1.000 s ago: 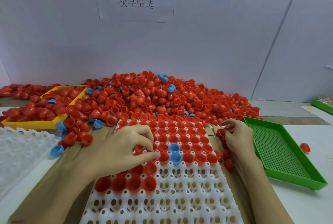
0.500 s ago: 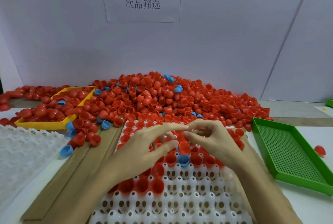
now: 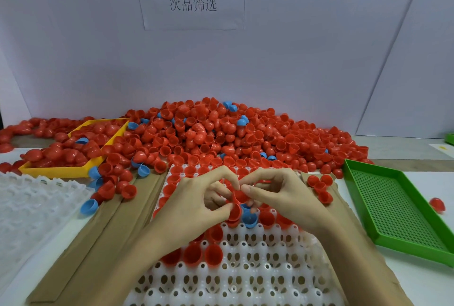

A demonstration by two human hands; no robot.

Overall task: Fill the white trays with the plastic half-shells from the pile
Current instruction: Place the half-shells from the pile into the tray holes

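Note:
A big pile of red half-shells (image 3: pixel 221 138) with a few blue ones lies at the back of the table. In front of it sits a white tray (image 3: pixel 245 278); its far rows hold red shells, its near rows are bare. Above the tray's middle my left hand (image 3: pixel 196 205) and my right hand (image 3: pixel 285 197) meet, and both pinch a small stack of red half-shells (image 3: pixel 237 201) between fingertips and thumbs. A blue shell (image 3: pixel 249 218) sits in a tray cell just below the hands.
A yellow tray (image 3: pixel 61 170) full of red shells stands at the left. A translucent stack of trays (image 3: pixel 29 205) lies at the near left. A green perforated tray (image 3: pixel 398 209) sits on the right, with one red shell (image 3: pixel 437 203) beyond it. Brown cardboard (image 3: pixel 110 232) underlies the white tray.
My right hand came from the tray's right edge to the middle and met my left hand. Both now pinch the red shell stack together. The camera tilted upward.

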